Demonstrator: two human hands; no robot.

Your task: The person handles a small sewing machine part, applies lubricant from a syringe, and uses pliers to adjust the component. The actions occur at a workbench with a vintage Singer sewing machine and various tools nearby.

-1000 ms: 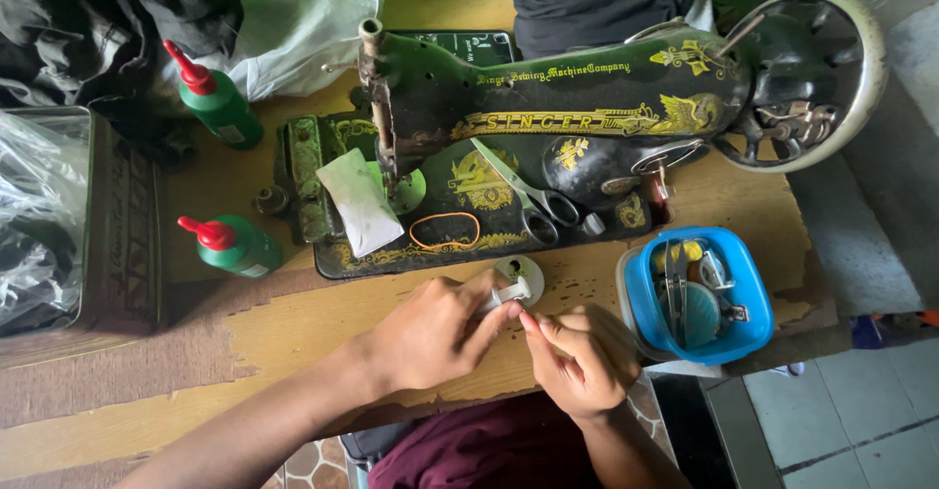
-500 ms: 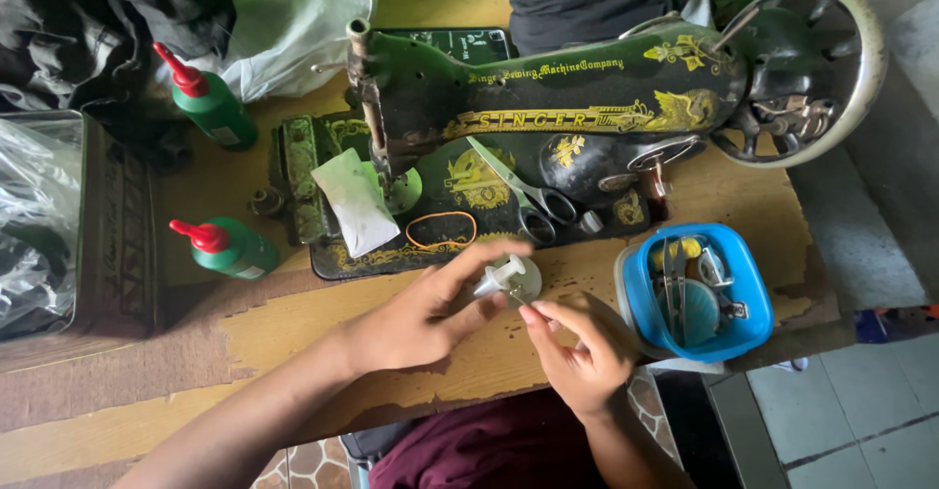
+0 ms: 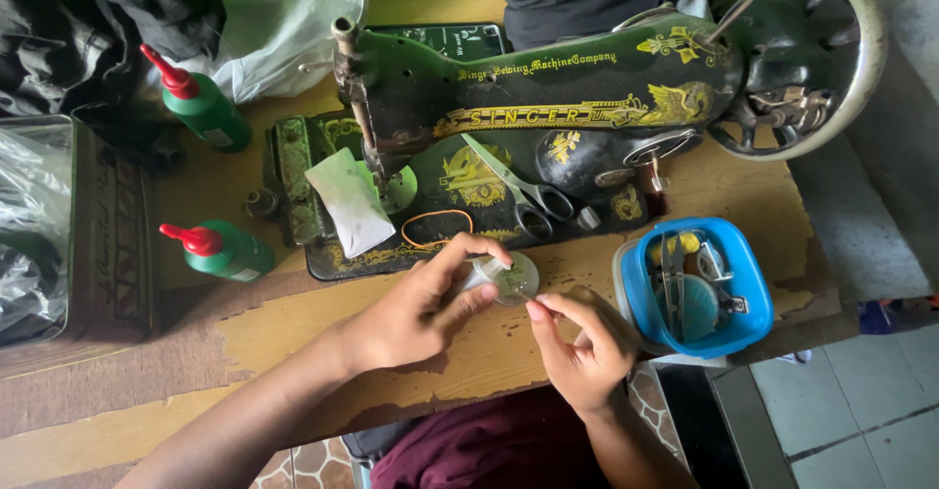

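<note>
Bare wood lies open left of the left hand (image 3: pixel 416 313); ahead the sewing machine (image 3: pixel 548 108) blocks, and the blue tub (image 3: pixel 743 323) (right side) crowds the right hand (image 3: pixel 582 347)

A small white thread spool (image 3: pixel 486 274) sits pinched in the left hand's (image 3: pixel 416 313) fingertips; a thin needle (image 3: pixel 525 296) pokes from the right hand's (image 3: pixel 579 347) fingertips, just beside it.

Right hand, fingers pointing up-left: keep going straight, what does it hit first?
Likely the small clear spool pinched in the left hand; the right hand fingertips nearly touch it. Beyond lies the sewing machine base. Depth uncertain from one view.
</note>
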